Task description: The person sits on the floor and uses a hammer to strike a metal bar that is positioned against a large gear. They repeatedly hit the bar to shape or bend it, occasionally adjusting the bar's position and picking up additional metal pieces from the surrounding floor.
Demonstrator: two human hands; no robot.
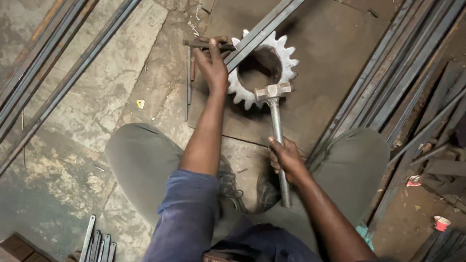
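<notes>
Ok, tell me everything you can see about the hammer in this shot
The hammer is all metal, grey and worn, with a blocky head and a long round shaft for a handle. Its head rests on the near rim of the large toothed gear wheel lying flat on the floor, and the shaft runs back toward the person. The right hand grips the shaft past its middle, leaving the end sticking out below. Nothing else touches it.

A dull grey toothed metal gear ring point(264, 68) looks rough. At its six o'clock, a worn steel hammer point(276, 128) shows a smooth shaft. The stained concrete floor point(54, 152) is matt.
</notes>
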